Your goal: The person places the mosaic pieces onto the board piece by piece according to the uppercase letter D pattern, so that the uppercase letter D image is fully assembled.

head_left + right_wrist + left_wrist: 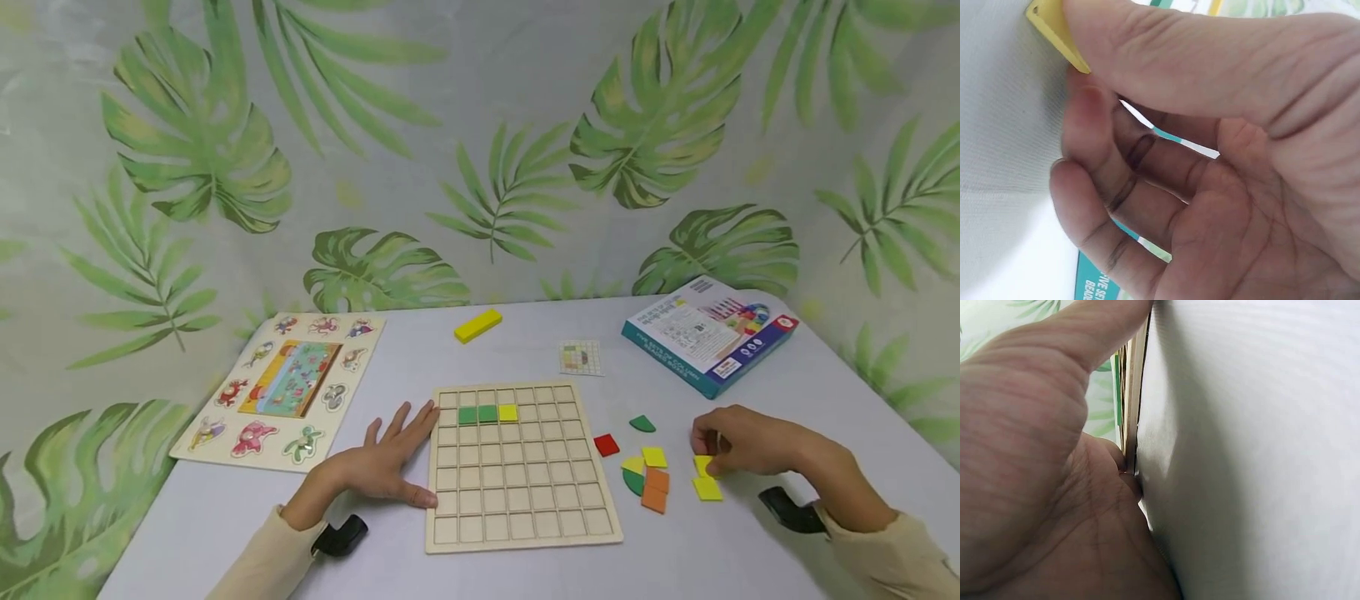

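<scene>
Yellow square tile (pixel 703 464) on the white table (pixel 750 533), right of the wooden grid board (pixel 520 465), pinched at its near-left corner by the right hand (pixel 742 442). Thumb (pixel 1166 56) pressed over the tile's top in the right wrist view, forefinger curled against its edge, remaining fingers bent loosely underneath; only a yellow corner (pixel 1054 31) visible there. Second yellow tile (pixel 707 488) lying just nearer on the table, free of the hand.

Left hand (pixel 382 462) flat on the table at the board's left edge, fingers straight and spread, thumb along the near-left side, touching the wood; nothing gripped. Seen edge-on in the left wrist view, board rim (pixel 1132 406) right against the thumb.

On the board, second row from the far edge: two green tiles (pixel 477 414) side by side, then one yellow tile (pixel 508 412) touching them on the right. Other cells bare wood.

Between board and right hand, loose pieces: red square (pixel 606 444), green quarter-round (pixel 642 424), and a small cluster of yellow, green and orange pieces (pixel 649 479).

Farther off: small pattern card (pixel 581 357) beyond the board, yellow block (pixel 477 325) far centre, teal-edged box (pixel 708 333) far right, print too small to read in the head view; only broken white letters on teal in the right wrist view. Animal peg puzzle (pixel 281 387) on the left.
</scene>
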Action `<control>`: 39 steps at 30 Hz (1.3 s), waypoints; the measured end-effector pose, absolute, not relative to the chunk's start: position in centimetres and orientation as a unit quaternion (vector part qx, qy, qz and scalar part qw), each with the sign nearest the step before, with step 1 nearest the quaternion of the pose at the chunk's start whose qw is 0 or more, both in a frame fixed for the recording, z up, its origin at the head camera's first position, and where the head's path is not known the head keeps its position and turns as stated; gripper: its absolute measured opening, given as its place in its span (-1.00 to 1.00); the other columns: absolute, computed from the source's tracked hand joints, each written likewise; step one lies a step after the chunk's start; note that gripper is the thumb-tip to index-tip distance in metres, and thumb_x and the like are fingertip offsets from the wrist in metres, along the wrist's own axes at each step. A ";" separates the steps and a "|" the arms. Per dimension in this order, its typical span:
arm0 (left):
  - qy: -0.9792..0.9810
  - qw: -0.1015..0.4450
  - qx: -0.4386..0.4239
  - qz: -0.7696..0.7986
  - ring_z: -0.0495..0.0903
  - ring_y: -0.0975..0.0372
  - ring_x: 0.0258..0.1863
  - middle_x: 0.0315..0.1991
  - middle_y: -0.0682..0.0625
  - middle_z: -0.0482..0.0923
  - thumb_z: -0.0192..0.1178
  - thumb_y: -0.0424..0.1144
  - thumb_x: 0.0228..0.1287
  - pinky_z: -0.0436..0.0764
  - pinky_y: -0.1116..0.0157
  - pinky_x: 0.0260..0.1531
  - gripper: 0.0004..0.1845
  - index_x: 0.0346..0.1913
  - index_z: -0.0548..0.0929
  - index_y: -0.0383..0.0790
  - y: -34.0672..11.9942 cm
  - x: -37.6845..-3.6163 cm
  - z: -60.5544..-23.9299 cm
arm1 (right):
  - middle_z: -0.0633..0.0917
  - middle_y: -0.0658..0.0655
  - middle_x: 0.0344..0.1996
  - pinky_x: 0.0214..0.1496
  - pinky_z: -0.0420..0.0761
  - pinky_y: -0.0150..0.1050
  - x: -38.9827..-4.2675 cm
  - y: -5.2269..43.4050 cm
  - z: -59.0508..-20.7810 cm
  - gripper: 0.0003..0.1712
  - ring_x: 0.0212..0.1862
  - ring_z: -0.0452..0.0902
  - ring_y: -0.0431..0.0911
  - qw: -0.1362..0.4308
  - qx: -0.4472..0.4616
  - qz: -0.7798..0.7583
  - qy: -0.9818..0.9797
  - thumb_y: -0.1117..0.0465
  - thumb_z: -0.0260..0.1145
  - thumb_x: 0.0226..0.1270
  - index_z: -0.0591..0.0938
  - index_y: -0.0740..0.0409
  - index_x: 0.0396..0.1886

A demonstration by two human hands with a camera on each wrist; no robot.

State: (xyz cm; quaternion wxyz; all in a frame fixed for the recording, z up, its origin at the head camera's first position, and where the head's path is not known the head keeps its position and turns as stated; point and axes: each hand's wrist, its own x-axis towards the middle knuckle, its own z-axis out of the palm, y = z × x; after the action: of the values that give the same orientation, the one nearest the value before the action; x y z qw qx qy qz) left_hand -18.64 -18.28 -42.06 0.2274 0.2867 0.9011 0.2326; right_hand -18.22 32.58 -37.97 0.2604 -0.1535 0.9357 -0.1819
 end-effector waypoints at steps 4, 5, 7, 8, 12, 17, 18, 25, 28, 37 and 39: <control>0.901 0.224 0.285 0.239 -0.56 -0.19 0.57 0.64 -0.17 -0.44 0.42 0.21 0.12 -0.46 -0.39 0.35 0.31 0.62 -0.26 -0.23 -18.3 -18.7 -41.9 | 0.51 -0.02 -0.43 -0.27 0.48 -0.37 -18.2 32.4 -37.7 -0.72 -0.27 0.42 -0.12 0.262 -0.149 -0.179 0.936 0.25 0.53 0.12 0.55 0.06 -0.32; 0.901 0.223 0.285 0.240 -0.56 -0.20 0.57 0.64 -0.17 -0.44 0.42 0.20 0.12 -0.46 -0.39 0.35 0.31 0.62 -0.26 -0.24 -18.3 -18.7 -41.9 | 0.51 -0.02 -0.44 -0.27 0.47 -0.37 -18.2 32.4 -37.6 -0.72 -0.27 0.42 -0.12 0.263 -0.148 -0.178 0.937 0.25 0.53 0.12 0.54 0.06 -0.32; 0.899 0.224 0.284 0.246 -0.56 -0.20 0.57 0.64 -0.19 -0.44 0.43 0.19 0.11 -0.47 -0.40 0.35 0.31 0.61 -0.26 -0.26 -18.2 -18.6 -42.0 | 0.49 -0.02 -0.45 -0.29 0.44 -0.37 -18.0 32.4 -37.5 -0.71 -0.28 0.41 -0.13 0.262 -0.149 -0.180 0.936 0.24 0.54 0.12 0.54 0.06 -0.33; 0.898 0.225 0.284 0.248 -0.56 -0.21 0.56 0.64 -0.19 -0.44 0.44 0.19 0.11 -0.47 -0.40 0.34 0.31 0.61 -0.26 -0.26 -18.2 -18.6 -42.0 | 0.48 -0.02 -0.46 -0.30 0.43 -0.37 -17.9 32.4 -37.5 -0.71 -0.29 0.40 -0.13 0.260 -0.149 -0.180 0.937 0.23 0.54 0.12 0.53 0.06 -0.33; 0.898 0.225 0.282 0.253 -0.58 -0.20 0.56 0.64 -0.18 -0.43 0.45 0.20 0.08 -0.48 -0.40 0.34 0.33 0.62 -0.24 -0.25 -18.1 -18.3 -42.3 | 0.47 -0.02 -0.47 -0.33 0.39 -0.37 -17.8 32.6 -37.2 -0.70 -0.30 0.39 -0.14 0.249 -0.144 -0.170 0.942 0.21 0.54 0.13 0.52 0.06 -0.34; 0.899 0.225 0.277 0.254 -0.57 -0.19 0.57 0.64 -0.18 -0.44 0.45 0.20 0.07 -0.49 -0.39 0.34 0.33 0.62 -0.24 -0.25 -18.1 -18.0 -42.1 | 0.47 -0.03 -0.48 -0.34 0.40 -0.38 -17.8 32.4 -37.0 -0.71 -0.32 0.40 -0.16 0.236 -0.150 -0.164 0.946 0.21 0.52 0.16 0.52 0.06 -0.34; 0.899 0.225 0.277 0.255 -0.57 -0.20 0.57 0.64 -0.19 -0.44 0.46 0.19 0.07 -0.49 -0.40 0.33 0.33 0.62 -0.25 -0.26 -18.1 -18.0 -42.0 | 0.47 -0.03 -0.48 -0.35 0.40 -0.38 -17.9 32.3 -37.0 -0.72 -0.33 0.39 -0.16 0.234 -0.156 -0.165 0.946 0.22 0.51 0.17 0.52 0.06 -0.34; 0.899 0.219 0.283 0.250 -0.58 -0.21 0.56 0.63 -0.21 -0.45 0.42 0.20 0.12 -0.49 -0.39 0.34 0.31 0.61 -0.26 -0.29 -18.1 -18.1 -41.8 | 0.47 -0.04 -0.48 -0.36 0.45 -0.38 -18.7 30.7 -36.0 -0.79 -0.35 0.41 -0.19 0.213 -0.181 -0.164 0.946 0.26 0.44 0.26 0.53 0.04 -0.30; 0.898 0.221 0.284 0.252 -0.59 -0.21 0.56 0.63 -0.22 -0.46 0.40 0.19 0.14 -0.50 -0.38 0.35 0.30 0.61 -0.27 -0.30 -18.1 -18.3 -41.5 | 0.49 -0.04 -0.46 -0.35 0.48 -0.38 -19.1 29.9 -35.1 -0.81 -0.33 0.42 -0.18 0.203 -0.190 -0.163 0.947 0.28 0.43 0.28 0.54 0.04 -0.28; 0.898 0.238 0.273 0.249 -0.59 -0.19 0.56 0.63 -0.22 -0.46 0.42 0.16 0.14 -0.49 -0.38 0.36 0.30 0.60 -0.27 -0.31 -17.8 -18.4 -41.2 | 0.50 -0.04 -0.46 -0.34 0.49 -0.35 -19.7 26.4 -33.5 -0.85 -0.33 0.43 -0.17 0.195 -0.210 -0.158 0.945 0.29 0.38 0.33 0.54 0.05 -0.29; 0.900 0.242 0.270 0.243 -0.58 -0.20 0.56 0.63 -0.22 -0.45 0.42 0.18 0.12 -0.47 -0.39 0.36 0.31 0.60 -0.26 -0.31 -17.8 -18.3 -41.2 | 0.50 -0.05 -0.46 -0.34 0.47 -0.36 -19.8 25.5 -33.5 -0.86 -0.34 0.42 -0.18 0.192 -0.220 -0.158 0.943 0.28 0.37 0.34 0.54 0.04 -0.29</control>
State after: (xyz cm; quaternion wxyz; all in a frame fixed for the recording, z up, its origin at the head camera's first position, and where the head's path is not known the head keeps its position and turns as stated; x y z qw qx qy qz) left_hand -18.33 -17.78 -41.25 0.2417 0.2705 0.8998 0.2425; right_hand -19.76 25.54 -33.47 0.1919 -0.2198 0.9433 -0.1580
